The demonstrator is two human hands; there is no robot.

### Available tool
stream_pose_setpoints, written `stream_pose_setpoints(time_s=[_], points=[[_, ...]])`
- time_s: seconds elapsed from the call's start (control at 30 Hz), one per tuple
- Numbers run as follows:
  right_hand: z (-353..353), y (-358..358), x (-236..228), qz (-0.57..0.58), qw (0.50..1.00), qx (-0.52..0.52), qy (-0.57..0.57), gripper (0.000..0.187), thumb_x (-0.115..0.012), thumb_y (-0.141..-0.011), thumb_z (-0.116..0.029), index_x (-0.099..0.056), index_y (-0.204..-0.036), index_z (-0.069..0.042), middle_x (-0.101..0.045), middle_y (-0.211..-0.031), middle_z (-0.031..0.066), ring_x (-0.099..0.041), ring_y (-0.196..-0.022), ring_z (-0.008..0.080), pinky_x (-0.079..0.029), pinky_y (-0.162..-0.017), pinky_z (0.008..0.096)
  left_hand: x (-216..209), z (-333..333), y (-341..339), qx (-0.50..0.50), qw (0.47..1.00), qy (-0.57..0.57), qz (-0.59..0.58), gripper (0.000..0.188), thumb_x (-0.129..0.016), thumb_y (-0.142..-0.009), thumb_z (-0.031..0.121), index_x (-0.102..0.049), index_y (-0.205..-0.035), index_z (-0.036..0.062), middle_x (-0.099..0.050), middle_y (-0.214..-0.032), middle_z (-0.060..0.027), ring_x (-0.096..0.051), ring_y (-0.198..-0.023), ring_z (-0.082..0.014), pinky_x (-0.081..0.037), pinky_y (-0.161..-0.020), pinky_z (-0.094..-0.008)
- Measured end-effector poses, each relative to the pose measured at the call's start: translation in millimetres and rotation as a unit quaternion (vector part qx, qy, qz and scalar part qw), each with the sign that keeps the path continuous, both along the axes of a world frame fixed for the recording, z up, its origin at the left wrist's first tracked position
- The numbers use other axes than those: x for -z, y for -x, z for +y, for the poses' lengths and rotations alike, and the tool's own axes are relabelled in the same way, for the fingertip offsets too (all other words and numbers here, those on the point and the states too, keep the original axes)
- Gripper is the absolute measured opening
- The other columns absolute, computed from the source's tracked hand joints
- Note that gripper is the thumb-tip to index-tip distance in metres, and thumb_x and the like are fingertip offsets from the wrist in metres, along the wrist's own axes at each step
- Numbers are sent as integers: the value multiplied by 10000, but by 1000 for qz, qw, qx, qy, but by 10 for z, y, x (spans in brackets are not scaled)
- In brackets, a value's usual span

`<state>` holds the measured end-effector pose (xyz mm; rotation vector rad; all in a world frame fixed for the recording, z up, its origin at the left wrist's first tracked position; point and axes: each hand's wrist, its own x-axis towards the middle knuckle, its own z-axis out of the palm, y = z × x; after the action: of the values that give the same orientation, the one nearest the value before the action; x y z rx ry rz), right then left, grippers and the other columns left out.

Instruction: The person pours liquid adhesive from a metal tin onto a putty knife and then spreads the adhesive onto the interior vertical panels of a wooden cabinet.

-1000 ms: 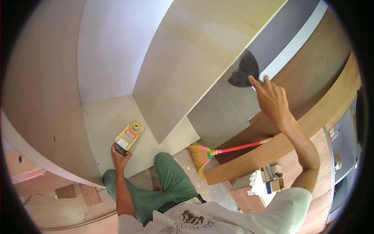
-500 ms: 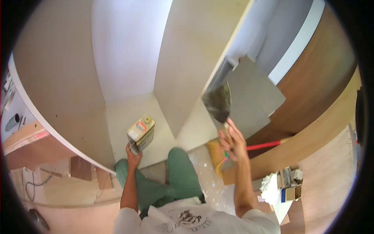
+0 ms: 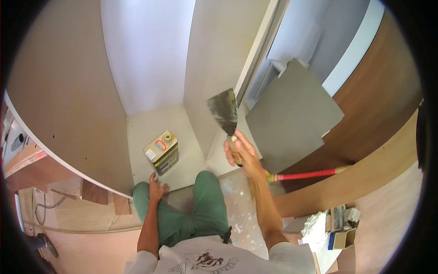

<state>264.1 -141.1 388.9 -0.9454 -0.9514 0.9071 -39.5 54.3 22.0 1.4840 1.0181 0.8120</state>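
My right hand point(image 3: 243, 154) is closed round the worn handle of a putty knife point(image 3: 224, 109). Its wide, stained metal blade points up and away from me, in front of the upright cabinet panel. A rectangular metal can point(image 3: 162, 150) with a round cap and a red handle on top stands on the pale cabinet floor. Just in front of the can, my left hand point(image 3: 156, 186) is empty with its fingers apart, over my knee and not touching the can.
Tall panels point(image 3: 64, 91) enclose the cabinet. To the right lean a grey board point(image 3: 292, 114) and a red-handled broom point(image 3: 305, 175). An opened cardboard box point(image 3: 342, 235) and crumpled white material point(image 3: 315, 227) lie at lower right. At lower left show a cable point(image 3: 43, 212) and another person's shoe point(image 3: 48, 245).
My left hand has let go of the can and drawn back, and the can now stands on the cabinet floor. My right hand has moved left with the putty knife.
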Motion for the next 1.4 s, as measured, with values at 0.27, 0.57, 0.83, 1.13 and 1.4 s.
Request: stream_pose_setpoints(time_s=[0.27,0.57,0.83,1.13,1.4], points=[[325,-570,-1907,-737,583,326,-104,596,-677,-934,-16,-595,-1481,-241,-582,-906,79,-609,-715,238,-502,-612,354,109,-12,-47,-2,998,48,27,1000,-829,-756,16,-255,-1575,21,-399,-1546,-243,-546,-1299,-436,-492,-1071,-499],[598,-806,-2728,-872,315,375,-11,535,-672,-954,-65,-618,-1450,-260,-609,-965,88,-654,-744,248,-549,-618,389,174,6,3,-13,997,78,-16,975,-817,-782,32,-254,-1577,25,-408,-1538,-243,-545,-1301,-445,-478,-1084,-508],[435,-429,-2860,-909,198,364,51,533,-659,-906,-28,-637,-1412,-197,-637,-973,124,-687,-699,239,-558,-547,356,209,40,-40,-36,992,102,-66,953,-817,-790,24,-281,-1578,61,-422,-1511,-238,-550,-1291,-422,-502,-1051,-507],[198,394,-3164,-914,120,338,189,526,-649,-914,-24,-626,-1414,-183,-683,-1015,176,-709,-670,277,-568,-548,392,273,99,-116,-76,986,108,-107,924,-817,-781,-37,-317,-1555,36,-448,-1448,-206,-524,-1280,-333,-547,-1014,-423],[549,521,-3210,-926,61,323,184,471,-634,-905,-22,-644,-1364,-128,-680,-979,191,-720,-680,303,-564,-558,401,396,133,-104,-82,975,147,-142,933,-805,-793,-26,-297,-1571,57,-432,-1493,-224,-536,-1294,-363,-526,-1046,-447]])
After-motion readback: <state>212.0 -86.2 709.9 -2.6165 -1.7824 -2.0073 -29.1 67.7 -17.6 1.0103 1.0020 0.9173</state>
